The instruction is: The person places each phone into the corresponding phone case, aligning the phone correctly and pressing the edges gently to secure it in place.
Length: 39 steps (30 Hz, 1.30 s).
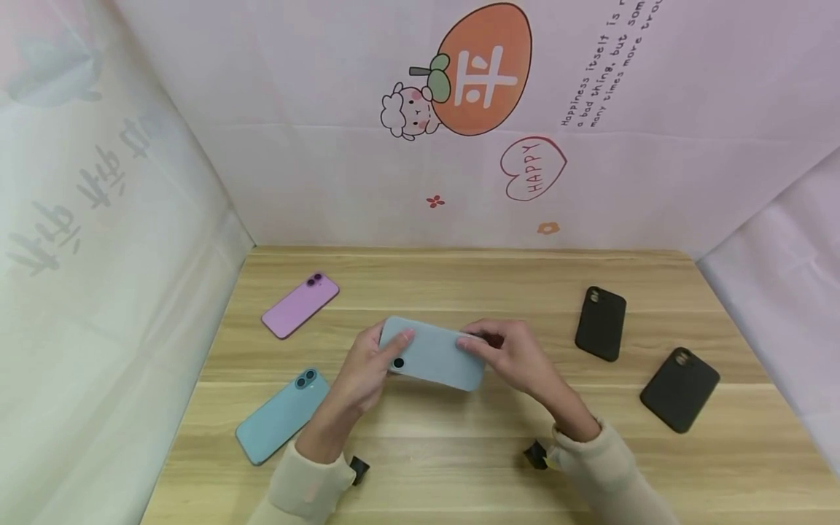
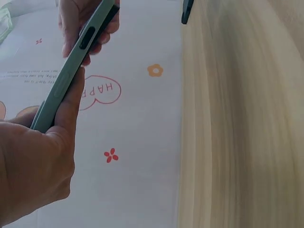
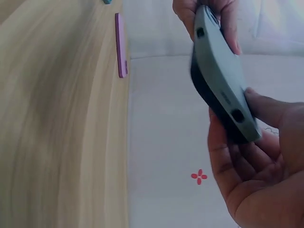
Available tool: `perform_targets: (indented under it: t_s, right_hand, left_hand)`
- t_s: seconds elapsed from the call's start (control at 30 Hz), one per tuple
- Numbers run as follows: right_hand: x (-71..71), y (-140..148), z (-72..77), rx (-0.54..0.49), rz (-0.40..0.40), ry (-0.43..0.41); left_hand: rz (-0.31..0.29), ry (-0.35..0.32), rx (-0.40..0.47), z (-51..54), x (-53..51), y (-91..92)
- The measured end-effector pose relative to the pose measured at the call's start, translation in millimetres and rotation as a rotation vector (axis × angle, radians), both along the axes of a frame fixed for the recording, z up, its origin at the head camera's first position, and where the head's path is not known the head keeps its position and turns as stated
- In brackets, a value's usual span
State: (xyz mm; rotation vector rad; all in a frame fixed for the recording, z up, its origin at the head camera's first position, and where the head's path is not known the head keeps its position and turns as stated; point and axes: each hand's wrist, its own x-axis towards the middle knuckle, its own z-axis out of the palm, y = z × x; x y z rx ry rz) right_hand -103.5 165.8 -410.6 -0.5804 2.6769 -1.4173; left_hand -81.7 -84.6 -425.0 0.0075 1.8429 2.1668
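Note:
Both hands hold up a pale blue-grey phone (image 1: 436, 356) above the middle of the table. My left hand (image 1: 367, 368) grips its camera end, thumb across the back beside a dark round lens. At the other end my right hand (image 1: 512, 354) pinches the edge, with the thumb on the back and fingers beneath. In the left wrist view the phone's side edge (image 2: 71, 71) shows a long dark slot. A dark layer lies along its underside, as the right wrist view also shows at the short edge (image 3: 223, 92). Whether this layer is a separate cover I cannot tell.
A pink phone (image 1: 300, 305) and a light-blue phone (image 1: 282, 417) lie at the left of the wooden table (image 1: 420, 284). Two black phone cases (image 1: 600, 323), one nearer than the other, lie at the right. White printed cloth (image 1: 315, 182) hangs behind and at the sides.

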Motion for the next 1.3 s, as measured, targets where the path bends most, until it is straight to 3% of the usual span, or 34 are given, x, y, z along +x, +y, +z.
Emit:
perform_targets:
  t_s: [0.27, 0.47, 0.8, 1.13, 1.3]
  right_hand:
    - [-5.3, 2, -7.8, -0.175, -0.132, -0.159]
    - [-7.3, 3, -7.6, -0.281, -0.148, -0.235]
    - [-7.7, 5, -5.9, -0.292, -0.148, -0.256]
    - [-6.8, 6, -7.6, -0.284, -0.145, -0.219]
    - [-7.9, 9, -10.0, -0.312, -0.131, -0.249]
  left_hand:
    - [0.110, -0.021, 0.055, 1.1, 3.0, 6.6]
    - [0.136, -0.023, 0.086, 2.3, 4.5, 6.2]
    - [0.163, -0.067, 0.151, 2.4, 5.4, 10.6]
    - [0.168, -0.060, 0.157, 2.0, 8.4, 13.3]
    - [0.162, -0.055, 0.169, -0.2, 9.1, 14.5]
